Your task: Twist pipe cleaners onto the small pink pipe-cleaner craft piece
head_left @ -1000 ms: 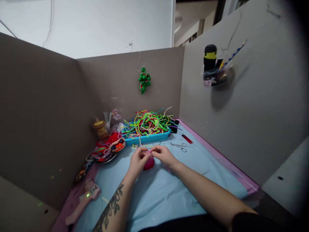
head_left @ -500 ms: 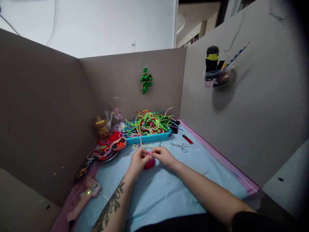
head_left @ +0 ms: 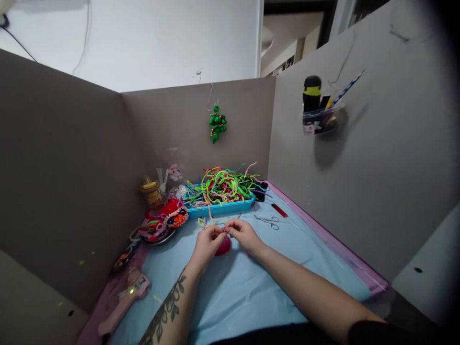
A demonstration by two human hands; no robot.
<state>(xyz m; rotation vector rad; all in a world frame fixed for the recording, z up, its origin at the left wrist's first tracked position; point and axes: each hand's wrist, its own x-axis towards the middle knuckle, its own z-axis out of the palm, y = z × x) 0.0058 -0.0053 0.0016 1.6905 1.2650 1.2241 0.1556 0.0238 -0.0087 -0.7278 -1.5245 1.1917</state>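
My left hand (head_left: 209, 243) and my right hand (head_left: 245, 235) meet over the middle of the blue cloth. Both are closed, fingertips pinching a pink fuzzy piece (head_left: 224, 229) that looks like pipe cleaner. Beneath it hangs or rests a rounded red-pink part (head_left: 223, 246), partly covered by my left hand; whether it is joined to the pinched piece I cannot tell. Just beyond my fingers lie a few pale yellow and pink pipe cleaners (head_left: 203, 222). Small scissors (head_left: 269, 221) lie to the right of my right hand.
Behind my hands stands a blue tray (head_left: 221, 209) heaped with colourful pipe cleaners (head_left: 230, 184). A dish of red fuzzy pieces (head_left: 167, 218) and a pink glue gun (head_left: 125, 299) lie left. A red strip (head_left: 279, 210) lies right. Grey panels (head_left: 197, 112) surround the table.
My fingertips have shifted slightly around the pink piece, and my left fingers have straightened a little. The whole view has tilted slightly; the other things stay in place.
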